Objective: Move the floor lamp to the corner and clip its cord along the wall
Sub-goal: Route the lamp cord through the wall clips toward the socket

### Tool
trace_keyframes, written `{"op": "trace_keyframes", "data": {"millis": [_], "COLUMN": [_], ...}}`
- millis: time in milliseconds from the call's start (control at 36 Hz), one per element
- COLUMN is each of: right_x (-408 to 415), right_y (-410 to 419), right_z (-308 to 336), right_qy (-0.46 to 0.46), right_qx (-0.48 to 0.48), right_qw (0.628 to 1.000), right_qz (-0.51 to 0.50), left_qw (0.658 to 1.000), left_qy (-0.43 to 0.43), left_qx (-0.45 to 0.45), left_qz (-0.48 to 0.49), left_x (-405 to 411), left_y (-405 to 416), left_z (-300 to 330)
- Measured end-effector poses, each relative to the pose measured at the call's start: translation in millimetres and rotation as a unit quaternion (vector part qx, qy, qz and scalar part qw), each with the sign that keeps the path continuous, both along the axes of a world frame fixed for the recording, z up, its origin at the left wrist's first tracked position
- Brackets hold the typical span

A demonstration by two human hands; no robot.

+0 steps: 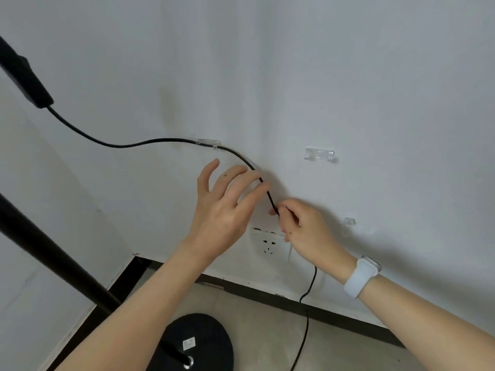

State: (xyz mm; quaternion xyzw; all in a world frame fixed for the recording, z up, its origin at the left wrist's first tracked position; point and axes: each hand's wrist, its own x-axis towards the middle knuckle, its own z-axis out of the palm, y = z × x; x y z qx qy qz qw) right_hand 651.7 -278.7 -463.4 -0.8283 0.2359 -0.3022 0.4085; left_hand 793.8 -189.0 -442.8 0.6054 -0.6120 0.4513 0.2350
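The black floor lamp stands in the corner: its pole (48, 253) slants across the left and its round base (211, 341) rests on the floor. Its black cord (150, 142) runs from a switch box (26, 79) along the wall through a clear clip (209, 143), then curves down. My right hand (305, 231) is shut on the cord just above the wall socket (267, 246). My left hand (225, 210) is open with fingers spread, its fingertips touching the cord below the clip. Past my right hand the cord hangs down to the floor.
Another clear clip (319, 153) is stuck on the wall to the right, empty, and a smaller one (349, 222) sits lower right. A dark baseboard (334, 314) runs along the tiled floor. A white watch (361, 275) is on my right wrist.
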Motion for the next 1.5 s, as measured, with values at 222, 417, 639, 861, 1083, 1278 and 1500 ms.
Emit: {"op": "trace_keyframes", "data": {"millis": [222, 417, 639, 861, 1083, 1278, 1500], "right_x": [-35.4, -85.3, -84.1, -79.8, -74.2, -77.6, -98.2], "right_y": [-8.3, -23.4, -21.4, -23.2, -30.4, -36.8, -32.3], "right_z": [15.8, 48.2, 98.1, 106.2, 114.3, 109.6, 59.1], "right_qy": [0.079, 0.042, -0.050, -0.058, -0.115, -0.134, -0.082], "right_qx": [-0.009, -0.045, -0.188, -0.235, -0.245, -0.223, -0.192], "right_qw": [0.997, 0.996, 0.970, 0.965, 0.953, 0.950, 0.964], "right_qz": [0.015, -0.071, -0.148, -0.100, -0.134, -0.171, -0.162], "left_qw": [0.998, 0.994, 0.992, 0.988, 0.982, 0.980, 0.974], "left_qy": [0.015, 0.089, 0.119, 0.138, 0.168, 0.172, 0.194], "left_qx": [0.060, 0.035, -0.043, -0.067, -0.081, -0.094, -0.114], "left_qz": [0.011, 0.053, 0.031, 0.030, 0.028, 0.032, 0.041], "left_x": [-6.2, -14.3, -46.4, -52.3, -54.5, -55.8, -51.0], "left_y": [-3.7, -3.3, -27.3, -40.1, -42.8, -42.7, -40.7], "left_z": [7.2, 3.5, 18.6, 20.1, 29.1, 43.6, 52.0]}}
